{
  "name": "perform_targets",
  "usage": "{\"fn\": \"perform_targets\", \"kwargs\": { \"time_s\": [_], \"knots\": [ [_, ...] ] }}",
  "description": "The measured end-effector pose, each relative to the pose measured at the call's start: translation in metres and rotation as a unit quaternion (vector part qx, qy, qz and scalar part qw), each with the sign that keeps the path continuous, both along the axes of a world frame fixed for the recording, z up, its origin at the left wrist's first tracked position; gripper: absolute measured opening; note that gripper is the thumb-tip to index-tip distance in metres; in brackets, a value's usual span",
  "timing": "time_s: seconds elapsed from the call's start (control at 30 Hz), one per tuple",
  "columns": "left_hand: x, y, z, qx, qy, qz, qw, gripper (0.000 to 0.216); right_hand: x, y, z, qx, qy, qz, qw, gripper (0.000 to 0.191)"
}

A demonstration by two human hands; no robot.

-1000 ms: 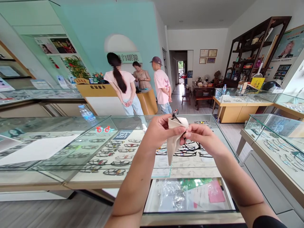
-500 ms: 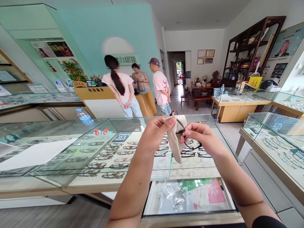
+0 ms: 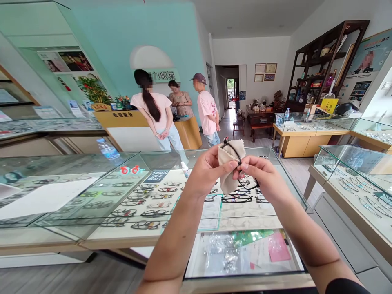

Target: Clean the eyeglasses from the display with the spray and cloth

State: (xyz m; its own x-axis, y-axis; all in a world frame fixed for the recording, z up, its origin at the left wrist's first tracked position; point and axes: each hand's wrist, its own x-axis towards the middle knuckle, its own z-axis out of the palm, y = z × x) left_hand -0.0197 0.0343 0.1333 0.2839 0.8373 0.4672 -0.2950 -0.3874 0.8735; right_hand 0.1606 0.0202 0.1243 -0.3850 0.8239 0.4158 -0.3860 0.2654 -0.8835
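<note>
Above a glass display case (image 3: 147, 237), my left hand (image 3: 208, 173) pinches a beige cleaning cloth (image 3: 229, 183) with a scalloped edge. The cloth lies against one lens side of a pair of black-framed eyeglasses (image 3: 235, 153), with my left thumb pressing near the middle of the frame. My right hand (image 3: 260, 173) is closed on the frame near its bridge, fingertips close to my left thumb. The other rim of the eyeglasses hangs below my right fingers. Cloth and fingers hide part of the lenses.
Rows of eyeglasses (image 3: 145, 225) lie inside the case. A small white spray bottle (image 3: 185, 169) and a water bottle (image 3: 108, 149) stand behind. White paper (image 3: 45, 198) lies on the left glass. Below my hands, an open drawer (image 3: 196, 261) holds plastic bags. Three people stand near a counter (image 3: 190, 132).
My left hand has shifted slightly right, its thumb now down near the frame's middle. The cloth has spread over the lens side and hangs less low. The spray bottle shows more fully.
</note>
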Motion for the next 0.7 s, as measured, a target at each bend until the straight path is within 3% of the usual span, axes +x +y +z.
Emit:
{"fn": "perform_targets", "kwargs": {
  "time_s": [0.2, 0.33, 0.7],
  "knots": [
    [0.010, -0.002, -0.011, 0.057, -0.022, 0.023, 0.998, 0.037, -0.007, -0.001, -0.002, -0.010, 0.019, 0.008, 1.000, 0.035],
    [0.009, -0.004, -0.016, 0.055, -0.031, 0.007, 0.998, 0.037, -0.008, -0.002, -0.003, -0.020, 0.016, 0.018, 1.000, 0.036],
    [0.001, -0.007, 0.003, 0.005, 0.006, 0.024, 1.000, 0.042, -0.008, -0.002, -0.004, 0.007, 0.009, -0.014, 1.000, 0.039]
  ]
}}
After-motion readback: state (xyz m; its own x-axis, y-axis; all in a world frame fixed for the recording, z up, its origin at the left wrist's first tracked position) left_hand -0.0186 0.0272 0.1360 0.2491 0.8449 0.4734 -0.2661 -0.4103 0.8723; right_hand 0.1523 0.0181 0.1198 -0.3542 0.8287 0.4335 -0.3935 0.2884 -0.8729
